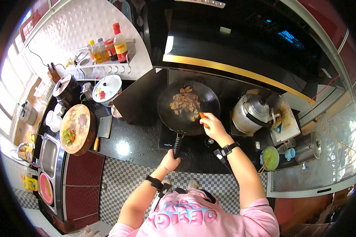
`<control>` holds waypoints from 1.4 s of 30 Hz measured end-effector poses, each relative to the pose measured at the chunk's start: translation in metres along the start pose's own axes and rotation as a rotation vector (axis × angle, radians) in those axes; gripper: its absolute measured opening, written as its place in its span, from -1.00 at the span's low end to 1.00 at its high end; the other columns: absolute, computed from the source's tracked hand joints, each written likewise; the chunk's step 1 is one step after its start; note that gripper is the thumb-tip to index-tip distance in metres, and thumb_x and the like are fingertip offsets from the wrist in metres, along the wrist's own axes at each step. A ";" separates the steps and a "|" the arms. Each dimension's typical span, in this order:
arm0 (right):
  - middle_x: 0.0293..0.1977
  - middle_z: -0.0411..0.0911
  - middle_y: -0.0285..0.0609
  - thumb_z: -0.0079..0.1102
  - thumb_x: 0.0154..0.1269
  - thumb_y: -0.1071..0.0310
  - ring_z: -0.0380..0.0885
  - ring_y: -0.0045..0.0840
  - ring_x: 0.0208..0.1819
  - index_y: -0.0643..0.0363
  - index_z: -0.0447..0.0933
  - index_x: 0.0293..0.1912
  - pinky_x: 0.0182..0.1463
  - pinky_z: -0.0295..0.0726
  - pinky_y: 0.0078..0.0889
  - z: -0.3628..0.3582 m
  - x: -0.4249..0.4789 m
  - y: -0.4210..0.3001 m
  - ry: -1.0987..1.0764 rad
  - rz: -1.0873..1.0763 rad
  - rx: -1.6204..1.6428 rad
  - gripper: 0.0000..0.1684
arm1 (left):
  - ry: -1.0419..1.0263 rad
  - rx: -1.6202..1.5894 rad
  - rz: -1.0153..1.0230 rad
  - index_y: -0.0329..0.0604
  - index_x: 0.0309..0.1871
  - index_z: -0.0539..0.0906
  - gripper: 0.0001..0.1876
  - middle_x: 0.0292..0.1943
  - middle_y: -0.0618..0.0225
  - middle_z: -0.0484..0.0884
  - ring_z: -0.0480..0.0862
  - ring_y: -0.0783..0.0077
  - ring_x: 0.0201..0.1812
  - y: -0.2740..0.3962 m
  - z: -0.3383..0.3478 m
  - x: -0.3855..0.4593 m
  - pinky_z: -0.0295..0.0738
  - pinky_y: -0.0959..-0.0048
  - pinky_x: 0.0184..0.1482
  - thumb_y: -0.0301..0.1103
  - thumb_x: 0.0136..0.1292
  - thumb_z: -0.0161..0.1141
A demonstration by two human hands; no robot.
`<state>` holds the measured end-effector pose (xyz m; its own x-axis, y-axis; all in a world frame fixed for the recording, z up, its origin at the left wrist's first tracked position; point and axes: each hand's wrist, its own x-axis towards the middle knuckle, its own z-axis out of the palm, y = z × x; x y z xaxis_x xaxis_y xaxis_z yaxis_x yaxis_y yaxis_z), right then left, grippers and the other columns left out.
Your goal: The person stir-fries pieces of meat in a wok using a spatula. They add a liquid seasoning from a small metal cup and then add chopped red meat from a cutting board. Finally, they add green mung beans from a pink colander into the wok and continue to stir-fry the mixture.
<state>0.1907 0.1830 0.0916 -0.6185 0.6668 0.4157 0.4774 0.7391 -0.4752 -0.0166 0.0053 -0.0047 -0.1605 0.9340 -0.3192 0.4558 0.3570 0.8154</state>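
Observation:
A dark wok (206,94) rests on the cooktop, with browned pieces of what looks like sliced meat (184,102) spread over its middle and upper left. My left hand (169,161) grips the end of the wok's black handle (177,145) at the counter's front. Over the wok's right rim, my right hand (214,126) is closed around the wooden handle of a spatula (202,115). The spatula's head reaches down to the meat and is hard to make out against it.
Left of the wok stands a dark folding splash guard (139,100). A cleaver (104,126) lies beside a round chopping board (84,127) bearing chopped red and green peppers (69,136). To the right are a metal kettle (246,114) and a bowl of green food (270,158) with chopsticks.

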 end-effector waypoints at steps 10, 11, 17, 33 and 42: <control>0.03 0.55 0.01 0.24 0.01 0.60 0.61 -0.13 -0.03 0.15 0.63 -0.23 0.01 0.62 -0.29 -0.105 -0.065 -0.053 -0.206 0.021 0.047 -0.74 | 0.012 -0.042 0.008 -0.38 0.16 0.41 -0.44 -0.15 -0.20 0.65 0.66 -0.14 -0.04 -0.012 0.002 0.001 0.54 0.17 0.00 -0.28 0.13 0.28; 0.02 0.56 0.02 0.24 0.00 0.60 0.62 -0.13 -0.05 0.16 0.64 -0.26 0.00 0.62 -0.29 -0.119 -0.070 -0.057 -0.214 0.059 0.070 -0.75 | 0.019 -0.051 0.010 -0.37 0.16 0.41 -0.44 -0.15 -0.20 0.65 0.66 -0.14 -0.04 -0.016 0.003 0.002 0.54 0.17 0.00 -0.28 0.12 0.28; 0.06 0.54 -0.04 0.20 0.02 0.63 0.61 -0.15 -0.03 0.15 0.61 -0.28 0.04 0.60 -0.28 -0.111 -0.066 -0.065 -0.337 0.111 0.007 -0.77 | -0.047 -0.073 -0.037 -0.36 0.10 0.43 -0.50 -0.20 -0.18 0.65 0.67 -0.13 -0.09 0.001 -0.002 0.000 0.54 0.17 -0.03 -0.29 0.13 0.28; -0.36 0.60 -0.16 0.19 0.20 0.57 0.63 -0.53 -0.38 0.21 0.54 -0.25 -0.31 0.64 -0.52 -0.026 0.023 0.052 0.675 0.840 0.898 -0.89 | 0.017 -0.005 0.006 -0.37 0.08 0.43 -0.51 -0.20 -0.18 0.64 0.66 -0.15 -0.10 0.006 -0.004 -0.006 0.53 0.16 -0.05 -0.29 0.13 0.27; -0.31 0.61 -0.15 0.15 0.20 0.59 0.65 -0.44 -0.28 0.25 0.57 -0.23 -0.15 0.58 -0.46 -0.014 0.047 -0.013 0.430 0.281 0.345 -0.88 | -0.009 -0.026 -0.044 -0.37 0.05 0.45 -0.52 -0.18 -0.18 0.64 0.65 -0.12 -0.06 0.003 -0.008 -0.005 0.52 0.18 -0.02 -0.30 0.10 0.29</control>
<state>0.1639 0.2061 0.1283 -0.1568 0.8636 0.4792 0.3115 0.5037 -0.8058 -0.0214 0.0021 0.0032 -0.1719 0.9173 -0.3592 0.4256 0.3980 0.8127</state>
